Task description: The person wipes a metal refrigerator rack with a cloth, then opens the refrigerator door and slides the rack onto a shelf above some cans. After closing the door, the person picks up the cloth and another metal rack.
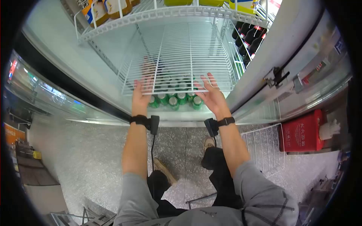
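Observation:
A white wire shelf [177,56] lies inside a lit refrigerator cabinet, with its front bar towards me. At the left of that bar, my left hand [141,97] holds the shelf, its fingers reaching beneath the wires and its thumb at the outer side. My right hand [214,97] is at the bar's right part, fingers spread against the wires and partly behind them. Below the shelf, between my hands, stand several green cans [173,102] with silver tops. The wires partly cover the cans farther back.
Above is another wire shelf [173,14] with yellow-labelled bottles [100,13]. Dark bottles [250,37] stand behind the right divider. A wire rack [264,147] leans near a red box [301,132] on the right. Speckled floor [94,150] lies below.

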Available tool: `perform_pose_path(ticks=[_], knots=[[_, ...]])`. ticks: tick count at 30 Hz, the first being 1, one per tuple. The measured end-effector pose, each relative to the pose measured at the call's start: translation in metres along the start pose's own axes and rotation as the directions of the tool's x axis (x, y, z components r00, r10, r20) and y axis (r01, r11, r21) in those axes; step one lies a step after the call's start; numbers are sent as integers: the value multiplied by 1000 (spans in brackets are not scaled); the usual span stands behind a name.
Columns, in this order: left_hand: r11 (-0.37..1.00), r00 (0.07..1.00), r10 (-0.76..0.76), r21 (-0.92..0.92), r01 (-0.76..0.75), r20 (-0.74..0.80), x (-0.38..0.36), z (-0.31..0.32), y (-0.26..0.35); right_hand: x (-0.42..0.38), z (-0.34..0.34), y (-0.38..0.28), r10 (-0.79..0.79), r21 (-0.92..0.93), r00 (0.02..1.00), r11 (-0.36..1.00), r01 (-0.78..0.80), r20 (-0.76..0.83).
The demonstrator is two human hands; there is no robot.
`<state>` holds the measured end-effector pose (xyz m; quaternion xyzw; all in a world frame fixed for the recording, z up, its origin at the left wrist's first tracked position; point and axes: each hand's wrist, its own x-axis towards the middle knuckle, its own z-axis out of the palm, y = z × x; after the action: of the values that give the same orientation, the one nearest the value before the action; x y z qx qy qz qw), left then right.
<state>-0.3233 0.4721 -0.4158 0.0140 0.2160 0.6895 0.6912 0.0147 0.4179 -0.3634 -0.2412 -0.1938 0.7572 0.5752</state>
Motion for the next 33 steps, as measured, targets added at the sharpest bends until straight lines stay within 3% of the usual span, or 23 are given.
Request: perform_pose_path(ticks=[3,7,15,23,33], knots=[[972,969,228,70,-223,-91,-13,20,-26,6,2,-12,-15,13,1000,1000,15,6],[948,955,285,169,-268,-84,-33,43,-20,5,-9,4,18,120,1000,993,-17,-11],[983,978,185,29,-183,-100,-31,22,-17,-1,3,-1,-7,44,999,999,6,33],[988,987,155,19,-154,-49,-28,36,-21,10,-14,-11,-8,18,1000,1000,8,7],[974,980,144,194,-115,-141,-25,25,-31,15,-10,-15,-11,3,1000,1000,11,-22]])
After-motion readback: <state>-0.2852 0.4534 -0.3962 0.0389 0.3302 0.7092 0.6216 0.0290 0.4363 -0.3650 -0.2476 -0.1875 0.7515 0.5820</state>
